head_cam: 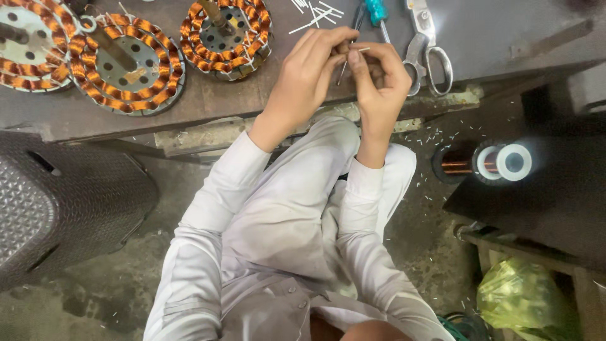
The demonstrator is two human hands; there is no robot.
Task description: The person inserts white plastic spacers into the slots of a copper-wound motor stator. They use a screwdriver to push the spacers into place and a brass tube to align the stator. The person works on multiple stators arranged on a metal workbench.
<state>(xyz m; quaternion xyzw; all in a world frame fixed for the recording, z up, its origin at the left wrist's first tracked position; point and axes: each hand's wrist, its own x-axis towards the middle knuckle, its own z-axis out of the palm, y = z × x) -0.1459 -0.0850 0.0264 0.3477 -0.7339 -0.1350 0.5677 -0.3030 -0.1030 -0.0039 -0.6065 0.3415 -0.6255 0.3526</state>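
Note:
My left hand [307, 74] and my right hand [380, 79] meet above the edge of the dark workbench [208, 101], over my lap. Together they pinch a thin white sleeve tube [346, 62] between fingertips, with a fine wire hanging from it. Both hands have fingers curled around the small piece. On the bench to the left lie three round motor stators wound with copper coils, the nearest one [222, 35], a larger one [126, 63], and one at the frame's edge [28, 47].
Metal scissors [426, 47] and a teal-handled screwdriver [377, 14] lie on the bench beside loose white tubes [315, 16]. A copper wire spool [489, 162] sits at right, a dark plastic stool [63, 202] at left, a yellow-green bag [524, 300] bottom right.

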